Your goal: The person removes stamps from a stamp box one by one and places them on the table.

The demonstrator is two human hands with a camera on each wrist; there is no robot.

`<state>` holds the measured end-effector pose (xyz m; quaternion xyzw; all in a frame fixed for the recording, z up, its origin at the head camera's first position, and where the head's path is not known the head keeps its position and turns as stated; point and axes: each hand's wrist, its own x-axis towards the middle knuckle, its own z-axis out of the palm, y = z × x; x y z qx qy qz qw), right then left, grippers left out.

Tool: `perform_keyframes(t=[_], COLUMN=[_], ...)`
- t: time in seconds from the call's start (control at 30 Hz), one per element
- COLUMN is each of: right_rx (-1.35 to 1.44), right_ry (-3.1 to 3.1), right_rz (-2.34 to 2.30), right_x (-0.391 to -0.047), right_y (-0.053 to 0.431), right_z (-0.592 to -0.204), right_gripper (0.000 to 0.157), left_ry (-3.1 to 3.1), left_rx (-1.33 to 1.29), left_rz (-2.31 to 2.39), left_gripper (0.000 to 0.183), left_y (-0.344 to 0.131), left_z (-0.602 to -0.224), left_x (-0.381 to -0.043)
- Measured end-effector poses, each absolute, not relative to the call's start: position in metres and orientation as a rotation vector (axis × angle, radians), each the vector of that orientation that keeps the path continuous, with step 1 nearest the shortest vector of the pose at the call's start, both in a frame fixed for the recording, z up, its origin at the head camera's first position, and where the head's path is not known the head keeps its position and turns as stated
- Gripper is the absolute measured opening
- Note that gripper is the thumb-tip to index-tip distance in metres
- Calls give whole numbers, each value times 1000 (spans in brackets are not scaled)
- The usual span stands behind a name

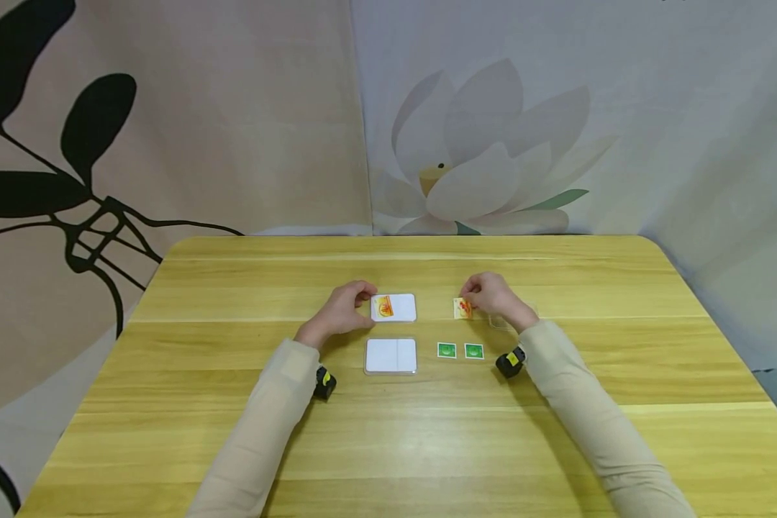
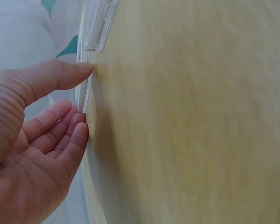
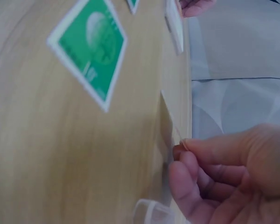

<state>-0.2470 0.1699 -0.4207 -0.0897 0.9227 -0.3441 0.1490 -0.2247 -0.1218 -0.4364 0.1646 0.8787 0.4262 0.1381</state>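
Orange card [image 1: 462,308] pinched on edge by right hand [image 1: 492,296], open tabletop [image 1: 557,273] beyond

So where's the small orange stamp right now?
In the head view the orange stamp is right of centre on the table, pinched by the right hand, just beyond two green stamps.

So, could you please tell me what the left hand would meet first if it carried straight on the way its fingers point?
Most likely the white card case with the orange picture: the left hand already touches its left edge, its fingers pointing right across the table. Depth beyond the case is unclear.
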Motion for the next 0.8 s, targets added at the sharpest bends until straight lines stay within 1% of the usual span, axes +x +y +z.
perform_keyframes(t=[0.37,0.57,0.8], right_rx=[-368,-419,-373], right_ry=[2788,2819,2852], right_rz=[-886,-842,-800], right_x=[-251,-251,-248], right_y=[168,165,162], right_z=[-424,-424,-424], right_gripper=[4,4,5], left_ry=[2545,2548,2551], left_rx=[466,469,469], left_rz=[1241,1237,1234], left_gripper=[56,56,55], left_y=[-123,-122,-123], left_z=[-439,-439,-438], left_x=[-227,-227,-226])
